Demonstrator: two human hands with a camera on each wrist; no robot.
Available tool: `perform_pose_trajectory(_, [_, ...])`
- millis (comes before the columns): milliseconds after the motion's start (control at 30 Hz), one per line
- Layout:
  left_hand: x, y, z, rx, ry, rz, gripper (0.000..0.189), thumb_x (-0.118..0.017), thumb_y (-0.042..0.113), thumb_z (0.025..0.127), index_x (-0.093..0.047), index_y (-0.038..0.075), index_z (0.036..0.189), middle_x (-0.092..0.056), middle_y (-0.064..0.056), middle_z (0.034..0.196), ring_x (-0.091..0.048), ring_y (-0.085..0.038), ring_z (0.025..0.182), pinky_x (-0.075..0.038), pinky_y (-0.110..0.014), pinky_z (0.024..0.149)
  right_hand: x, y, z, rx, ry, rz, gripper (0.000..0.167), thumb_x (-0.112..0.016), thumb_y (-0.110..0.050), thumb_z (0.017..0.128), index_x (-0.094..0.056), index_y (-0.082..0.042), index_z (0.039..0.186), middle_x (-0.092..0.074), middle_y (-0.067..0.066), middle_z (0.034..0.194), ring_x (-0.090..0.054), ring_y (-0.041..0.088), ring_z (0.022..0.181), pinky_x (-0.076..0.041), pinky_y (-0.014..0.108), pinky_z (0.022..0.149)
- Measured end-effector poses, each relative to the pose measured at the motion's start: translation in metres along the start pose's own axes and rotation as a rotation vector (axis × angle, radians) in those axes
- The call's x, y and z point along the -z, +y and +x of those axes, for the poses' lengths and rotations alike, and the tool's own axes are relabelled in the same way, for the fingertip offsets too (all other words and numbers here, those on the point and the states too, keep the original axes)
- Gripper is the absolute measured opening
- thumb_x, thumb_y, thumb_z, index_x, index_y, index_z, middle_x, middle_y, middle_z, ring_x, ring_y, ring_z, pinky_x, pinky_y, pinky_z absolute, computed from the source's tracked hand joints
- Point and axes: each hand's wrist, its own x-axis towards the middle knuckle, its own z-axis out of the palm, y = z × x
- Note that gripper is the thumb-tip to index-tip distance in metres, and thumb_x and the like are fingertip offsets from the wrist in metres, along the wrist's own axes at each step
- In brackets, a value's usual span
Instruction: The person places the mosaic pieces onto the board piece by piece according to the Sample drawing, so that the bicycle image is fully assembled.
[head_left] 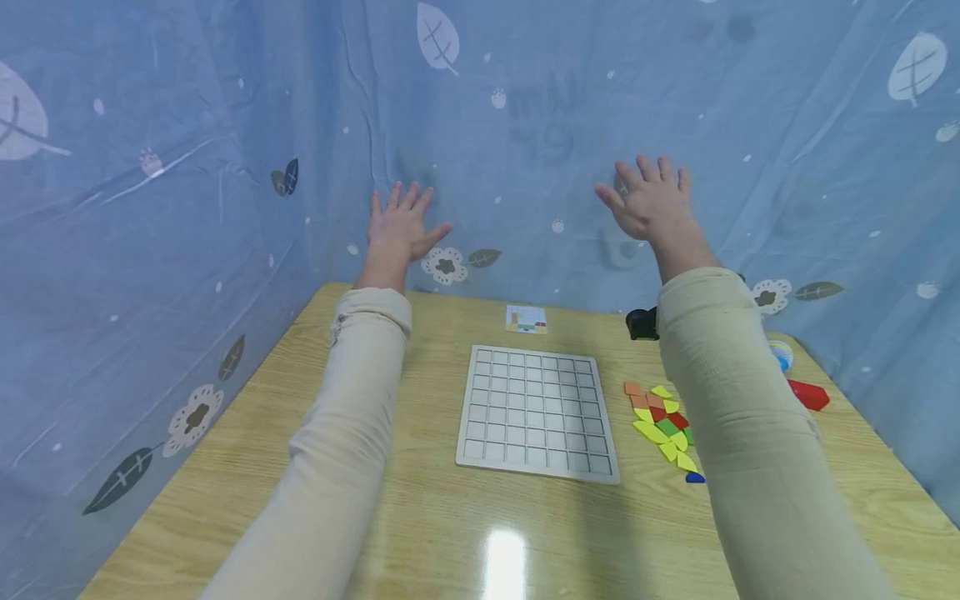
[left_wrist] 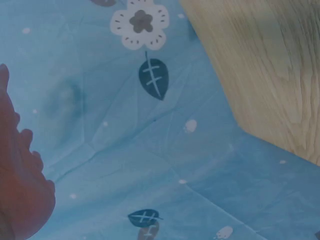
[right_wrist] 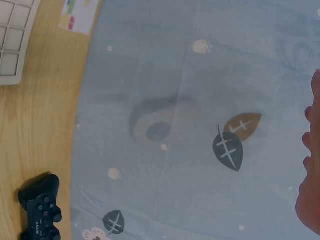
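Both arms stretch forward over the table, in cream sleeves. My left hand (head_left: 400, 227) is raised before the blue curtain with its fingers spread, holding nothing. The right hand (head_left: 654, 200) is likewise raised and spread, a bit higher, and holds nothing. Below and between them a white grid board (head_left: 537, 412) lies flat on the wooden table. Behind the board is a small picture card (head_left: 527, 319) with a coloured pattern. Flat coloured pieces (head_left: 665, 427), in orange, yellow, red, green and blue, lie to the right of the board, partly hidden by the right forearm.
A black game controller (right_wrist: 41, 209) lies near the table's back edge, partly behind the right sleeve in the head view. Farther right are a red object (head_left: 809, 395) and a striped round object (head_left: 782, 354). A blue patterned curtain (head_left: 495, 150) hangs along the table's back and sides.
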Motion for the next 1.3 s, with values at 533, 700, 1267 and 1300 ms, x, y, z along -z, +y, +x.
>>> perform_pose_trajectory(533, [0.012,-0.014,0.01,-0.054,0.044,-0.06,0.074,-0.022,0.058,0.099,0.004,0.016,0.154,0.009,-0.009,0.158,0.014,-0.03,0.142,0.012,-0.053,0.109,-0.008,0.039,0.014,-0.009,0.127,0.317,0.074,-0.011,-0.061,0.097,0.002,-0.017,0.154,0.004,0.013,0.158,0.008,0.034,0.142,0.005,0.056,0.11])
perform_pose_trajectory(700, [0.021,-0.027,0.008,-0.147,0.095,-0.121,0.075,-0.022,0.059,0.099,0.005,0.016,0.154,0.011,-0.009,0.158,0.015,-0.03,0.141,0.014,-0.052,0.109,-0.012,0.068,-0.004,0.01,0.048,0.775,0.074,-0.006,-0.064,0.094,0.007,-0.022,0.154,0.003,0.009,0.159,0.005,0.027,0.143,0.002,0.048,0.113])
perform_pose_trajectory(1267, [-0.036,-0.043,-0.02,-0.388,0.085,-0.239,0.076,-0.034,0.056,0.099,0.0,0.018,0.155,0.006,-0.008,0.159,0.013,-0.027,0.142,0.012,-0.052,0.109,-0.102,0.172,-0.093,0.217,-0.455,1.726,0.073,-0.023,-0.056,0.097,0.003,-0.019,0.154,-0.057,-0.005,0.129,-0.053,0.011,0.119,-0.043,0.027,0.097])
perform_pose_trajectory(1300, [-0.042,-0.041,-0.02,-0.401,0.077,-0.236,0.076,-0.034,0.055,0.099,0.0,0.017,0.155,0.005,-0.008,0.159,0.012,-0.027,0.142,0.01,-0.053,0.11,-0.111,0.176,-0.099,0.225,-0.477,1.751,0.069,-0.022,-0.055,0.098,-0.004,-0.021,0.155,-0.057,-0.005,0.13,-0.053,0.012,0.119,-0.043,0.027,0.097])
